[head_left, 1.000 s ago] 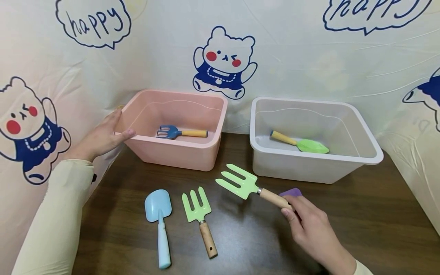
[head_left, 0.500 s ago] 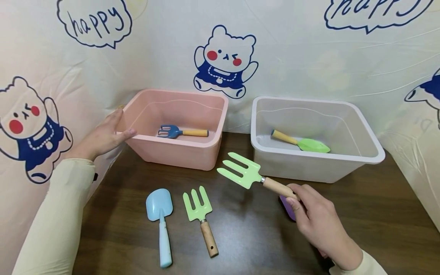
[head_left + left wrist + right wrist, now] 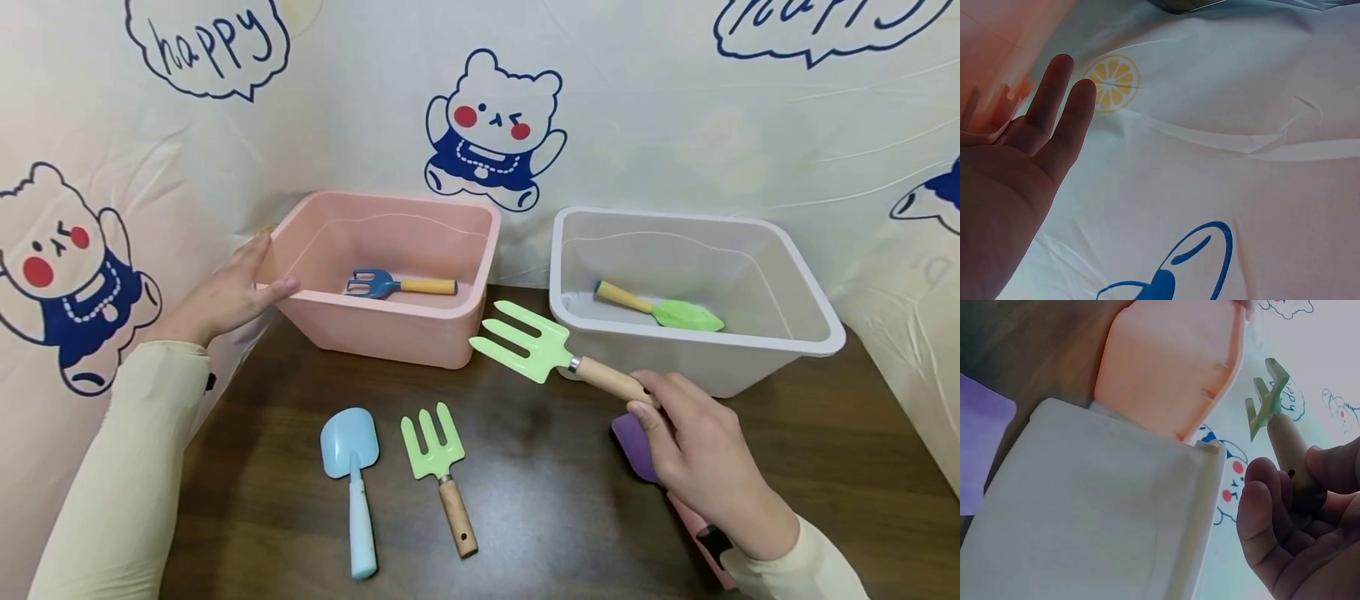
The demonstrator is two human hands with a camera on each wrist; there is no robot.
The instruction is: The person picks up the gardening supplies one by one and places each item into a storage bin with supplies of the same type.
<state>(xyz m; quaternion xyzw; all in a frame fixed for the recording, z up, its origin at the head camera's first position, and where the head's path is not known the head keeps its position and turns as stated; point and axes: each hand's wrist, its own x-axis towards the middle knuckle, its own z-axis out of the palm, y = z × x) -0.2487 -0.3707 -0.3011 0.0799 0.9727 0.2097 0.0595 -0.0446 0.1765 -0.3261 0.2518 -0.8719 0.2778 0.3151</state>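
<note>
My right hand [image 3: 701, 450] pinches the end of the wooden handle of a light green garden fork [image 3: 546, 348], held above the table with its three tines pointing left. In the head view the tines overlap the gap between the two bins; the right wrist view shows thumb and fingers round the handle [image 3: 1288, 447]. My left hand [image 3: 225, 292] rests at the left side of a pink bin [image 3: 382, 333], thumb by its front corner, fingers straight along the outer wall. A blue hand fork [image 3: 378, 284] with a yellow handle lies inside that bin.
A grey-white bin [image 3: 675, 358] on the right holds a green trowel [image 3: 686, 316]. On the table lie a light blue shovel [image 3: 350, 442], another green fork [image 3: 435, 454] and, partly under my right hand, a purple-bladed tool [image 3: 636, 446] with a pink handle. Printed cloth [image 3: 660, 125] stands behind.
My right hand has raised the green fork and moved it slightly toward the bins, uncovering more of the purple-bladed tool. The left hand stays at the pink bin.
</note>
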